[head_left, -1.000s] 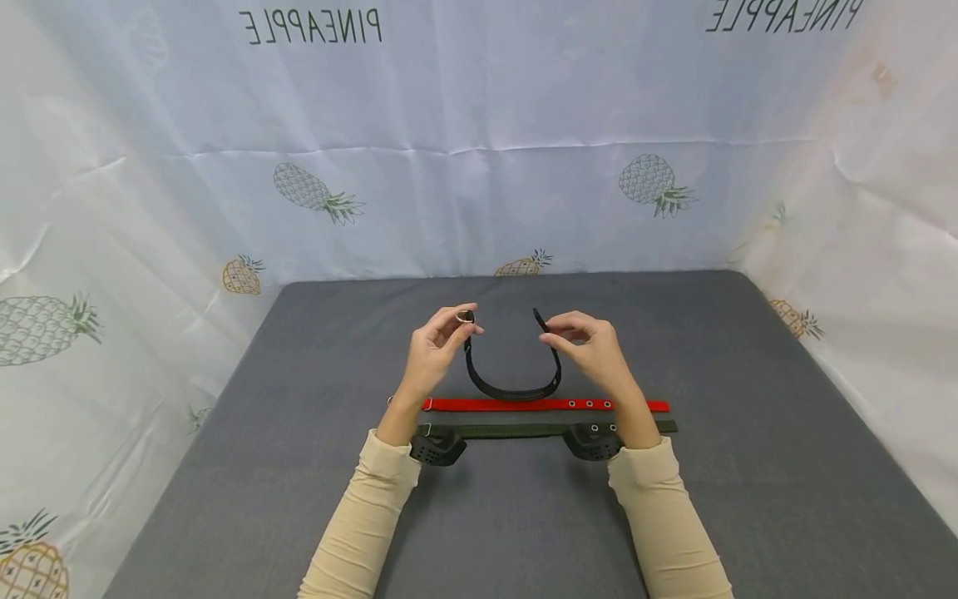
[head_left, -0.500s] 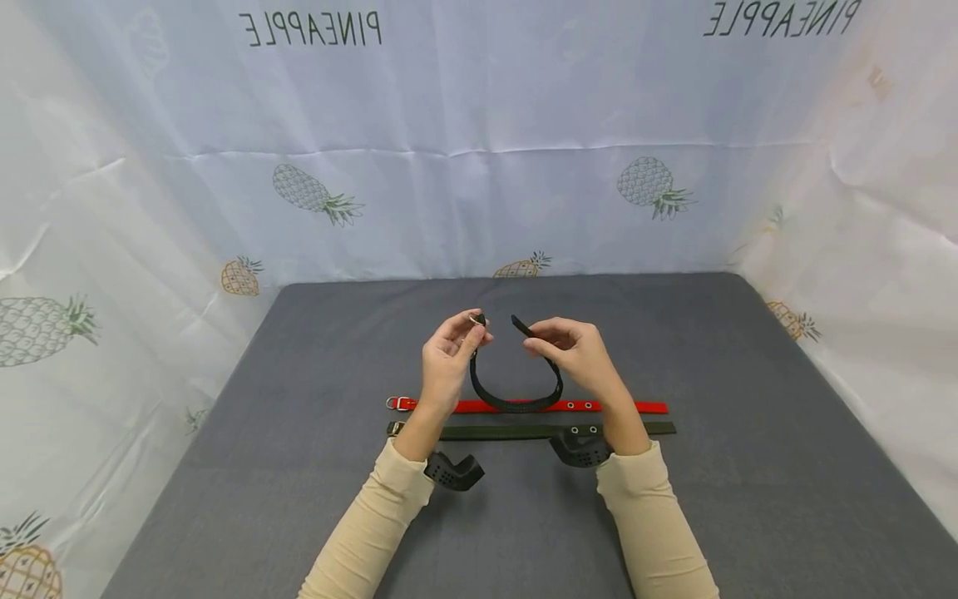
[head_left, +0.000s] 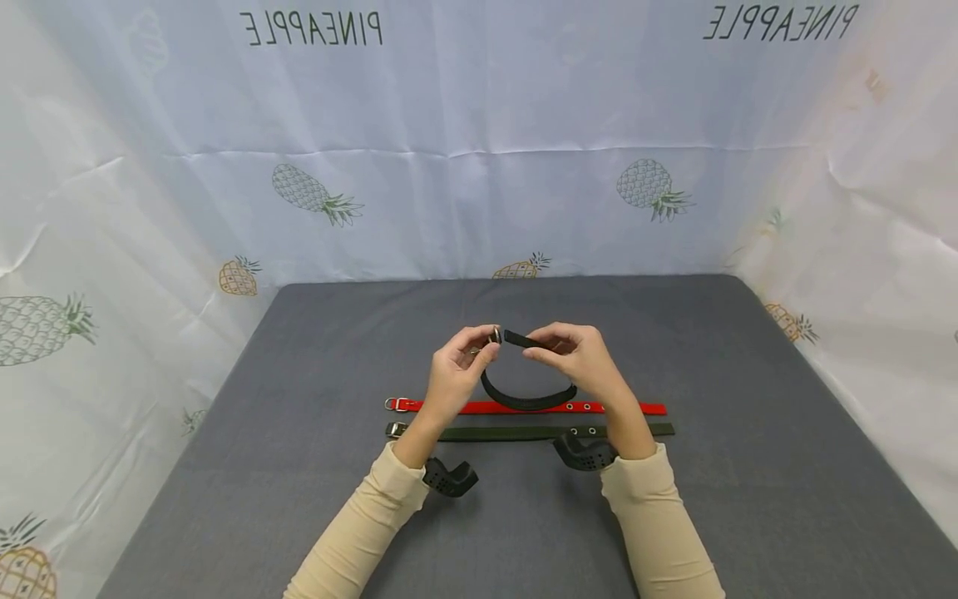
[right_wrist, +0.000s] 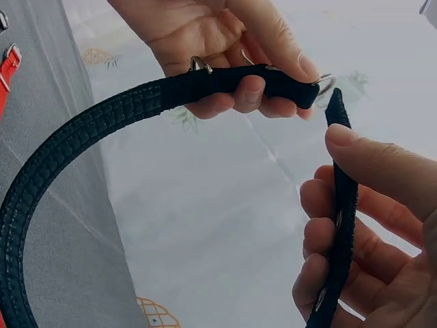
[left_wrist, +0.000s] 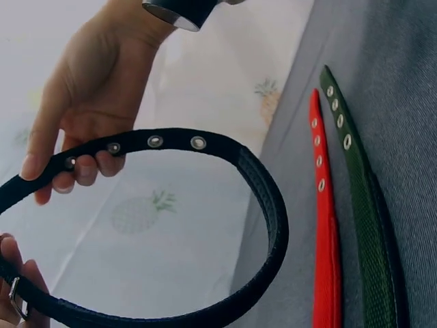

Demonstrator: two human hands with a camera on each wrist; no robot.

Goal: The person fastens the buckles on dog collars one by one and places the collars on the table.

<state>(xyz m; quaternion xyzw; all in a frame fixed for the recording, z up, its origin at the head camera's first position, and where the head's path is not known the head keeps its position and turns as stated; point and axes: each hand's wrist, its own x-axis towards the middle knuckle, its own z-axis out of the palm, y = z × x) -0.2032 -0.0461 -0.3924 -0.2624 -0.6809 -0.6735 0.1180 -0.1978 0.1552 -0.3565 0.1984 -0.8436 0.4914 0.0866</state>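
A black strap (head_left: 528, 403) hangs in a loop between both hands, above the table. My left hand (head_left: 454, 366) pinches its end with the metal buckle and ring. The other end, with metal eyelets (left_wrist: 156, 141), is pinched by my right hand (head_left: 580, 358), thumb on top and fingers beneath. In the right wrist view the pointed tip (right_wrist: 336, 102) stands close beside the metal ring (right_wrist: 326, 85) at the buckle end; whether they touch I cannot tell. Behind the loop lie a red strap (head_left: 479, 408) and a green strap (head_left: 494, 433), side by side.
A grey cloth covers the table (head_left: 314, 366). Pineapple-print curtains (head_left: 479, 208) rise along its back and both sides. Black devices (head_left: 451, 478) are strapped at both wrists, low over the table in front of the green strap.
The two ends of the black strap have come closer together. My left hand has moved right, and the strap's free end has tilted from upright to nearly level, pointing left.
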